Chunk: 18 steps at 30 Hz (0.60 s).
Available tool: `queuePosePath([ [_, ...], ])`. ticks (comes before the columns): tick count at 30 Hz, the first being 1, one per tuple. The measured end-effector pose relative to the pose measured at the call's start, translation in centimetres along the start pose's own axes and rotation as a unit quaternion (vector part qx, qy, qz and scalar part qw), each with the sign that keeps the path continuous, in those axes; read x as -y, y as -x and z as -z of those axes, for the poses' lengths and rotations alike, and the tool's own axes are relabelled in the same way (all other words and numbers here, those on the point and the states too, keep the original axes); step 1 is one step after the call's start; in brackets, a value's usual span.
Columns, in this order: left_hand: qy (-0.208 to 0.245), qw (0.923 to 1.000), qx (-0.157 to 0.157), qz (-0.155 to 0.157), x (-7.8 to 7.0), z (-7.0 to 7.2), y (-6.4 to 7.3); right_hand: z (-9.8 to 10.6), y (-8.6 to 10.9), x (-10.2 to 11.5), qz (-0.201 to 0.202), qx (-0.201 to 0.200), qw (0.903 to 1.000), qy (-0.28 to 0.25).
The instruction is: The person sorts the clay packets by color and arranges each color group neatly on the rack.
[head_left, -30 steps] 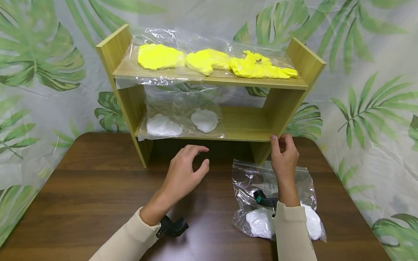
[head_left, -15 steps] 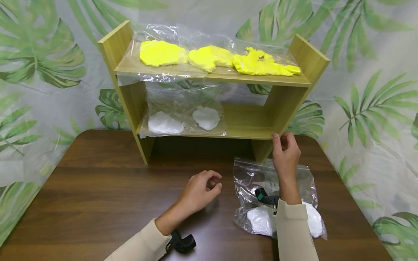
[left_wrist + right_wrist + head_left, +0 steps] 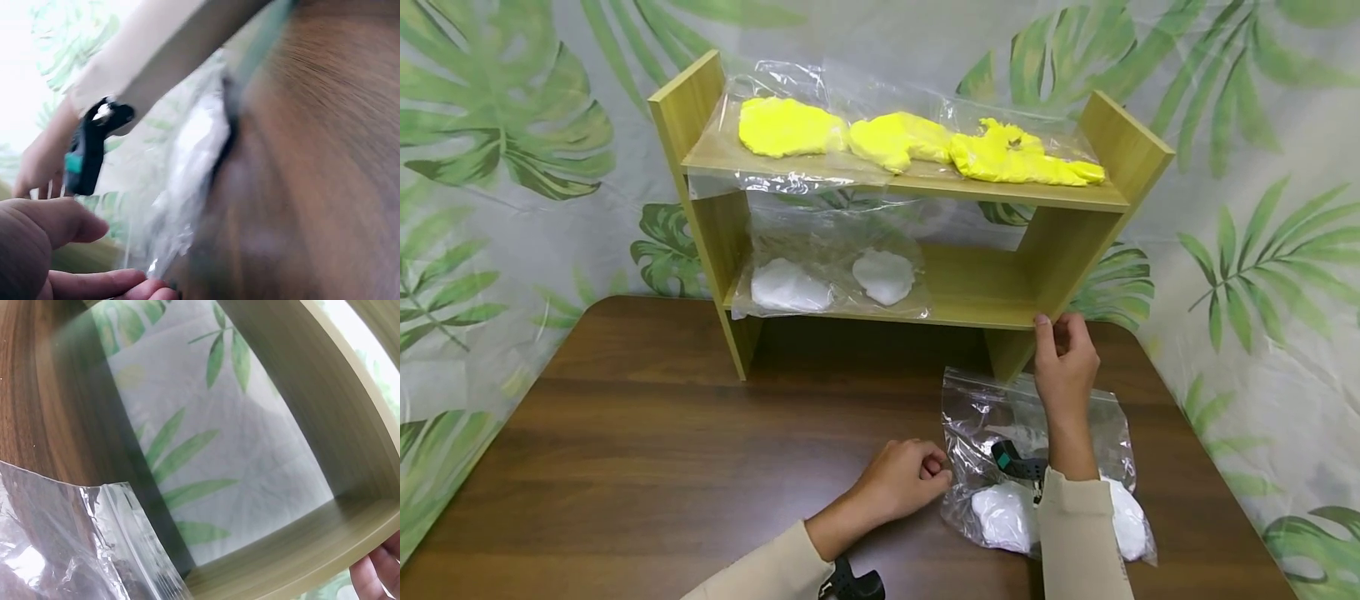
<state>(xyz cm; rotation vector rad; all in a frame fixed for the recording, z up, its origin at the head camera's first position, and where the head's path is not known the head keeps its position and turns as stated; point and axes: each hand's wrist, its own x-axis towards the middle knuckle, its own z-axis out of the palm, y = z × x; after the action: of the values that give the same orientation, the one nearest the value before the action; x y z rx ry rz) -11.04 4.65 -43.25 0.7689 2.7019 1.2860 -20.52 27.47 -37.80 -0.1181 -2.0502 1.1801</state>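
My right hand (image 3: 1066, 367) grips the front edge of the right side panel of a small wooden shelf (image 3: 977, 312), at the height of its middle board. In the right wrist view only a few fingertips (image 3: 367, 578) show against that panel. My left hand (image 3: 902, 479) is low over the table, at the left edge of a clear zip bag (image 3: 962, 433) with white lumps in it. Its fingers curl loosely, and the left wrist view shows a gap between thumb (image 3: 81, 228) and fingers, with the bag's blurred edge right by the fingertips. My right forearm covers part of the bag.
Clear bags with bright yellow lumps (image 3: 793, 127) lie along the top board. On the middle board, a clear bag with white lumps (image 3: 883, 277) takes the left and centre. The brown table (image 3: 647, 467) ends before a leaf-patterned cloth (image 3: 1247, 292).
My left hand has come down and right, from in front of the shelf to the zip bag's left edge. The right hand has kept its grip on the shelf. The view has shifted slightly.
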Motion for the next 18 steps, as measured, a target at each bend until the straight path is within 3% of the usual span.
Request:
queuePosePath([
  [4,-0.063,0.9979,0.016,-0.01,-0.2,-1.1,-0.1,0.0,0.0,0.0,-0.001,0.0,1.0,-0.003],
  [9,-0.093,0.9952,0.028,0.0,-0.3,-2.1,-0.4,-0.1,0.0,-0.1,0.004,-0.001,1.0,-0.005],
  [18,-0.146,0.9892,0.004,0.014,-0.5,-3.3,-0.2,-0.1,0.0,0.0,0.003,-0.008,1.0,-0.004],
])
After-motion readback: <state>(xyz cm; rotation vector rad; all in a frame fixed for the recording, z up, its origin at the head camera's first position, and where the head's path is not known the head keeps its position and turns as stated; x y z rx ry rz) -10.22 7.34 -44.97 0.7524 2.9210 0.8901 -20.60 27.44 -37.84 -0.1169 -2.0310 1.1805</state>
